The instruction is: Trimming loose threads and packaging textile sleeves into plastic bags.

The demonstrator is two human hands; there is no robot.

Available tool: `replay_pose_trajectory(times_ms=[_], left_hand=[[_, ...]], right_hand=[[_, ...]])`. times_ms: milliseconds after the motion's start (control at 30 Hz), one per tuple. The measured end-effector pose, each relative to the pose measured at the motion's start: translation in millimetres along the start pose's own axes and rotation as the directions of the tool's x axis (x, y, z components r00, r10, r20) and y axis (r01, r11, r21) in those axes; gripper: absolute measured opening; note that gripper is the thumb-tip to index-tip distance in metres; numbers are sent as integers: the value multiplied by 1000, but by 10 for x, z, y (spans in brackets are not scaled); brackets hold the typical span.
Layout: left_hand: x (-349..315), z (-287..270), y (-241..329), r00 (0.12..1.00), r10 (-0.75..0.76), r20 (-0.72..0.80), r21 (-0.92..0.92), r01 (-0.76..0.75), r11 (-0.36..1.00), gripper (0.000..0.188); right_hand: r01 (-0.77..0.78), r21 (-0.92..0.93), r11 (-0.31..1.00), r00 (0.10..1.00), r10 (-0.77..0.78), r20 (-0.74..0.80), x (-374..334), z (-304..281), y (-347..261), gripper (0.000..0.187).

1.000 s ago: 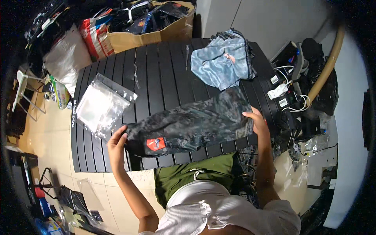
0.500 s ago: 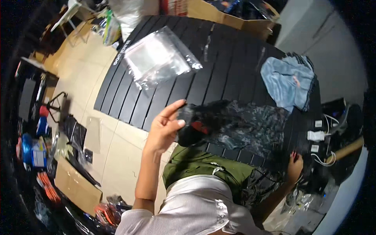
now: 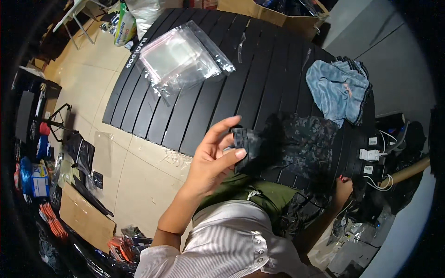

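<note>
My left hand (image 3: 215, 157) pinches the near-left end of a dark camouflage cloth piece (image 3: 306, 143). Its thumb lies on top of the fabric and the index finger sticks out past the edge. The cloth stretches rightward over the black slatted table (image 3: 218, 99), partly lost in shadow. Close to the table's right edge, my right hand (image 3: 344, 189) is closed, with a small red spot showing at the fingers. Whatever it grips there is too small to name. Light-blue plush cloths (image 3: 340, 90) lie in a pile beyond the camouflage piece.
Clear plastic bags (image 3: 181, 55) lie at the table's far left. White plugs and cables (image 3: 370, 155) crowd the right side. An open cardboard box (image 3: 287, 21) stands behind the table. On the floor at left are a flat cardboard piece (image 3: 85, 215) and orange bundles (image 3: 52, 220).
My left hand has moved right with the cloth's end, and the red patch on the fabric is out of sight. My right hand stays closed in nearly the same place.
</note>
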State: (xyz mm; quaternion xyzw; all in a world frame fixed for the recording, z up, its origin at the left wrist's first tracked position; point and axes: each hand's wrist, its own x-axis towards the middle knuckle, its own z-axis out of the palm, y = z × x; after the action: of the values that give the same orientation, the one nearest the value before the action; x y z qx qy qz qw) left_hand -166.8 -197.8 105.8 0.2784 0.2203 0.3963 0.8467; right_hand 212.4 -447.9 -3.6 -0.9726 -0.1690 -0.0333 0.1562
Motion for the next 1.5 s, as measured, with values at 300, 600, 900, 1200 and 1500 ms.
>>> replay_pose_trajectory(times_ms=[300,600,900,1200,1500], left_hand=[[-14,91,-106,998,-4,-69,195,18,981,37],[2,207,-174,997,-74,32,52,72,996,40],[-26,325,-300,996,23,81,-2,-23,1000,38],[-104,355,-314,991,89,104,62,-96,993,34],[-133,367,-318,983,140,118,179,-159,971,32]], right_hand=[[-65,-152,986,990,45,-133,-224,-176,-430,23],[-265,964,23,904,-342,257,-842,-713,-1666,18],[33,962,271,683,-708,177,-1758,-815,-2173,12],[-36,961,272,636,-736,233,-1745,-837,-2182,12],[-52,965,255,635,-738,229,-1728,-872,-2194,13]])
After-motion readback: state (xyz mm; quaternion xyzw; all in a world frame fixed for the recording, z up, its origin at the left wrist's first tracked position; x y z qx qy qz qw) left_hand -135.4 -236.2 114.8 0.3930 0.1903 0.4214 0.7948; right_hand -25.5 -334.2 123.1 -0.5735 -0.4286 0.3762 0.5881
